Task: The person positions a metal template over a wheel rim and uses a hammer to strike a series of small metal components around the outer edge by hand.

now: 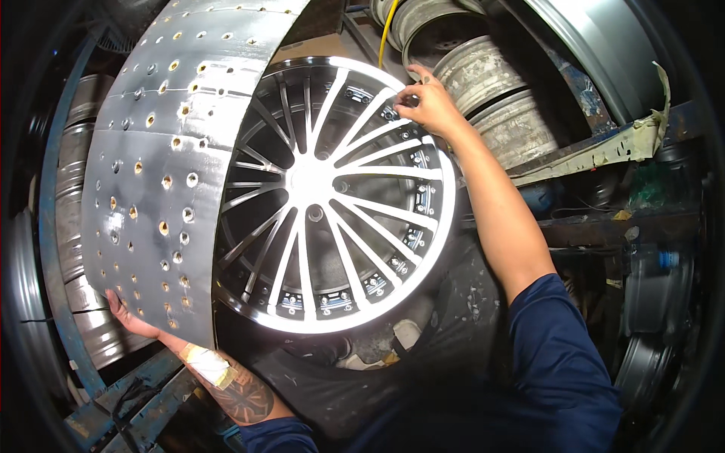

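Note:
A large multi-spoke alloy wheel (325, 189), polished silver spokes over a dark barrel, fills the middle of the view. My right hand (429, 102) grips its rim at the upper right, fingers curled over the edge. A curved grey metal sheet (162, 151) dotted with several holes leans across the wheel's left side. My left hand (130, 317) holds that sheet at its lower left corner, mostly hidden behind it. A tan bandage wraps my left wrist.
Bare steel rims (495, 98) are stacked at the upper right behind the wheel. More rims (75, 226) stand at the left inside a blue metal rack (53, 211). A yellow cable (387, 30) hangs at the top. Dark wheels (642, 362) sit at the lower right.

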Tool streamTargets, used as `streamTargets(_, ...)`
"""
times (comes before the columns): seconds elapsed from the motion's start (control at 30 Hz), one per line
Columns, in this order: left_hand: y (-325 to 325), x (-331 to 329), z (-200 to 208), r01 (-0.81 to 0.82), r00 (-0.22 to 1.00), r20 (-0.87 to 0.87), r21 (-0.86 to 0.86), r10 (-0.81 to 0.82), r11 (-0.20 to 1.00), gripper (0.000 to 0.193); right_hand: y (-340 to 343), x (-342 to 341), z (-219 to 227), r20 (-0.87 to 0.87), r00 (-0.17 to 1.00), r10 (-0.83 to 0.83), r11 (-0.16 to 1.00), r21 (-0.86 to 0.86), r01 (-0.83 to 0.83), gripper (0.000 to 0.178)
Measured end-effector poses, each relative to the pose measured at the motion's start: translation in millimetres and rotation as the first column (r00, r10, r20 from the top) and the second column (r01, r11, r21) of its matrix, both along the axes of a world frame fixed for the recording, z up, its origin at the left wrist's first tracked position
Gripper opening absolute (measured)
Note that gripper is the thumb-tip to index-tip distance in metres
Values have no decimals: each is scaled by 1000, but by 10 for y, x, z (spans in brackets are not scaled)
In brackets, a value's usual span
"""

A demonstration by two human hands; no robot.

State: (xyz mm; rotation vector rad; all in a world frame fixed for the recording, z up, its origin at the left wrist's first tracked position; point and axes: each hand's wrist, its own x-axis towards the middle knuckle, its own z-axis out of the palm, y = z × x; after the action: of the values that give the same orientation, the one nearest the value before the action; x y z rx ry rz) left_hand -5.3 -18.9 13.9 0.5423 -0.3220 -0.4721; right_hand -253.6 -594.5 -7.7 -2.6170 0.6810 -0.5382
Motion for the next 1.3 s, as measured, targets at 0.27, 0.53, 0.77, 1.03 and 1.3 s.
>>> streamTargets(0.27, 96, 46, 22, 186, 982, 28, -19, -186, 982, 49, -16, 108, -123, -282, 959, -29, 987, -162, -17, 17)
streamTargets(0.53, 294, 123, -83, 137, 991, 16, -38, -137, 990, 50, 39, 158, -90, -405, 910, -89, 988, -153, 29, 18)
streamTargets(0.77, 490, 219, -182, 72, 995, -65, 28, -70, 997, 51, 132, 192, 38, -509, 840, -187, 971, -227, 78, 20)
streamTargets(1.03, 472, 182, -145, 64, 998, 4, -3, -64, 998, 48, 112, 172, 3, -495, 850, -180, 974, -209, 85, 19)
streamTargets(1.3, 259, 28, -9, 137, 990, 18, -27, -137, 990, 45, 180, 167, 67, -555, 811, -186, 974, -211, 79, 22)
